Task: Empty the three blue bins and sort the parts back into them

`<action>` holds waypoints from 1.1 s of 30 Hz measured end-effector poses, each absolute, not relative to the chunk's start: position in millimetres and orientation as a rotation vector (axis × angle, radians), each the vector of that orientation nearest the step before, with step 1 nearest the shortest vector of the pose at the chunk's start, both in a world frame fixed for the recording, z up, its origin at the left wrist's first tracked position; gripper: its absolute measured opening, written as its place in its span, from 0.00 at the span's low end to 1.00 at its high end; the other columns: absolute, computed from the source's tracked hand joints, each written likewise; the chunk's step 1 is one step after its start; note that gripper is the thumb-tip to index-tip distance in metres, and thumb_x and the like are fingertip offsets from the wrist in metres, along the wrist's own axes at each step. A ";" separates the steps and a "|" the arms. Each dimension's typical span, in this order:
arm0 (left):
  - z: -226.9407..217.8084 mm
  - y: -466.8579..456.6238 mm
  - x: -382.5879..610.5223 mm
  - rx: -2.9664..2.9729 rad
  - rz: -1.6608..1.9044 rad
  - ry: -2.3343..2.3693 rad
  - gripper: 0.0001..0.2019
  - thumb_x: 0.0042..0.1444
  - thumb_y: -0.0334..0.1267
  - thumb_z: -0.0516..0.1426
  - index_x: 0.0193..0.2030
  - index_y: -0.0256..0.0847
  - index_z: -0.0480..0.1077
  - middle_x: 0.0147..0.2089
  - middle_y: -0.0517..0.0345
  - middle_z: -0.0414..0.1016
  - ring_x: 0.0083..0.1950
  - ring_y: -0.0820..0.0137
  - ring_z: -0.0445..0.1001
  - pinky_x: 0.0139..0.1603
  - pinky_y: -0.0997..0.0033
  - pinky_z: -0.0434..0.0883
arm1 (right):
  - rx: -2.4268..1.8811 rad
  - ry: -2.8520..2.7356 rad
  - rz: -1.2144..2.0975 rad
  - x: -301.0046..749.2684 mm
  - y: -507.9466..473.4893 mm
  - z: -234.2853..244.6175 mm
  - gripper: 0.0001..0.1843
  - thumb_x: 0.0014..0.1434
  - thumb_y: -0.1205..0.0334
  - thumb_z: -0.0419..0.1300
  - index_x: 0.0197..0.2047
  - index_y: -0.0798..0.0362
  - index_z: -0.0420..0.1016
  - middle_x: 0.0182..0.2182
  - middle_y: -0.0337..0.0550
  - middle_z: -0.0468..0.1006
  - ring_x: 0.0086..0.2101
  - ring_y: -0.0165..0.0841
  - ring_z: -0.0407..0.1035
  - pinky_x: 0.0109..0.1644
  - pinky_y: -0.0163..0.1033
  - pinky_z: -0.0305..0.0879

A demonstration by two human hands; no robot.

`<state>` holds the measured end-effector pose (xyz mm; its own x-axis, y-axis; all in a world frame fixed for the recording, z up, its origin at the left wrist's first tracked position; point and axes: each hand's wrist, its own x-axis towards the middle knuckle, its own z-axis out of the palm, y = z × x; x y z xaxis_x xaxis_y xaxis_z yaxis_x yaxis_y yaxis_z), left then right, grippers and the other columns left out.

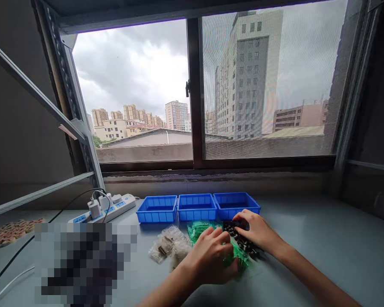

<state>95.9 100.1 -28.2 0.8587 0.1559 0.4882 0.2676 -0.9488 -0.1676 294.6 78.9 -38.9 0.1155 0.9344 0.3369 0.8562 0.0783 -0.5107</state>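
My left hand [213, 256] is over a heap of clear bags with green pieces [201, 229]. Its fingers curl down around a green packet [240, 256], and the fingertips are partly hidden. Just to the right, my right hand [259, 230] reaches over a pile of small black parts [243, 242]. Thumb and forefinger stand apart there, with black parts showing between them; the other fingers are mostly hidden. Left of my left hand lie clear plastic bags [171, 245] with small metallic-looking pieces inside.
Three blue bins stand in a row behind the heaps: left [156, 217], middle [196, 214], right [237, 211]. A white power strip [124, 204] with plugs and cables lies left. A blurred dark patch [86, 260] covers the front left. Behind the grey tabletop [316, 238] is a window.
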 end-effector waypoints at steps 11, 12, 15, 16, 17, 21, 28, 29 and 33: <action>-21.7 101.1 93.6 -2.700 -1.132 -0.967 0.11 0.57 0.34 0.50 0.25 0.41 0.68 0.33 0.58 0.71 0.35 0.70 0.67 0.37 0.67 0.63 | -1.986 -1.657 0.078 290.6 77.5 -43.7 0.13 0.49 0.61 0.56 0.37 0.50 0.79 0.36 0.45 0.79 0.39 0.40 0.73 0.40 0.39 0.66; -22.7 102.9 93.9 -2.705 -1.108 -1.003 0.11 0.57 0.34 0.50 0.25 0.41 0.68 0.33 0.58 0.71 0.35 0.70 0.67 0.38 0.67 0.63 | -2.012 -1.659 0.043 290.4 77.3 -44.2 0.13 0.50 0.60 0.56 0.38 0.50 0.79 0.37 0.46 0.78 0.40 0.40 0.73 0.40 0.39 0.65; -25.6 105.3 95.3 -2.747 -0.965 -1.045 0.08 0.56 0.35 0.51 0.28 0.41 0.69 0.35 0.57 0.70 0.37 0.68 0.67 0.39 0.67 0.65 | -2.050 -1.696 0.013 290.3 77.4 -44.5 0.14 0.52 0.59 0.55 0.39 0.50 0.79 0.39 0.47 0.78 0.41 0.41 0.72 0.40 0.39 0.64; -25.9 104.8 95.9 -2.760 -0.901 -1.044 0.07 0.56 0.35 0.52 0.29 0.41 0.69 0.35 0.56 0.70 0.38 0.67 0.67 0.40 0.66 0.65 | -2.054 -1.707 0.020 290.2 77.5 -43.9 0.14 0.52 0.60 0.55 0.39 0.50 0.79 0.39 0.47 0.78 0.41 0.41 0.72 0.41 0.39 0.64; -25.9 104.0 96.5 -2.772 -0.836 -1.036 0.06 0.55 0.36 0.52 0.30 0.41 0.69 0.36 0.56 0.70 0.39 0.67 0.67 0.40 0.66 0.65 | -2.058 -1.711 0.031 289.9 77.6 -43.1 0.14 0.52 0.60 0.54 0.39 0.51 0.78 0.39 0.47 0.78 0.41 0.41 0.72 0.42 0.40 0.64; -22.8 99.6 97.4 -2.790 -0.655 -1.031 0.05 0.55 0.36 0.52 0.33 0.40 0.69 0.38 0.54 0.70 0.41 0.65 0.68 0.42 0.64 0.66 | -2.055 -1.644 0.084 288.4 78.2 -39.6 0.13 0.52 0.61 0.55 0.38 0.51 0.77 0.40 0.47 0.79 0.42 0.41 0.72 0.44 0.40 0.65; -17.8 97.1 97.1 -2.782 -0.597 -1.057 0.05 0.55 0.35 0.52 0.34 0.41 0.69 0.38 0.54 0.70 0.41 0.65 0.68 0.42 0.64 0.65 | -1.905 -1.596 0.126 286.3 78.5 -36.7 0.09 0.49 0.64 0.57 0.34 0.50 0.77 0.37 0.43 0.81 0.41 0.39 0.73 0.44 0.39 0.66; -17.4 96.9 97.3 -2.781 -0.591 -1.065 0.05 0.55 0.35 0.52 0.34 0.41 0.69 0.38 0.55 0.70 0.41 0.65 0.68 0.42 0.64 0.65 | -1.896 -1.599 0.125 285.6 78.3 -35.8 0.09 0.49 0.65 0.57 0.33 0.50 0.77 0.36 0.43 0.81 0.40 0.39 0.73 0.45 0.39 0.66; -15.9 96.0 98.0 -2.788 -0.579 -1.093 0.05 0.56 0.36 0.52 0.34 0.41 0.69 0.39 0.55 0.71 0.42 0.64 0.68 0.42 0.63 0.65 | -1.847 -1.613 0.130 282.2 77.4 -32.8 0.09 0.49 0.66 0.56 0.32 0.50 0.76 0.35 0.42 0.81 0.39 0.38 0.74 0.45 0.40 0.66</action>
